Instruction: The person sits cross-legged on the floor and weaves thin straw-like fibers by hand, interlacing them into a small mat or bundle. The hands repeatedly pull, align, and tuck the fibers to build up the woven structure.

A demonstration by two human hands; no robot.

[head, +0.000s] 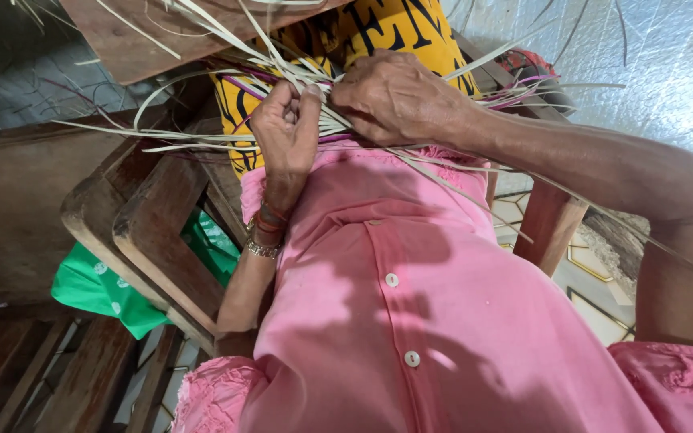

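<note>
A pink buttoned shirt (411, 289) fills the lower centre and right of the frame. A dark wooden chair (154, 232) occupies the left, with a green cloth (90, 285) beneath it at lower left. A yellow cloth with black markings (395, 28) lies at upper centre, under the work.

The pale weaving strips (202, 132), with a few purple ones among them, fan out across the upper part of the frame, left and right of the hands, and converge at upper centre.

The right hand (395, 100), at upper centre, is closed down over the gathered strips where they cross. The left hand (286, 132), just beside it to the left, is curled with fingers pinching strips; the two hands almost touch. Bangles (265, 236) sit on the left wrist.
</note>
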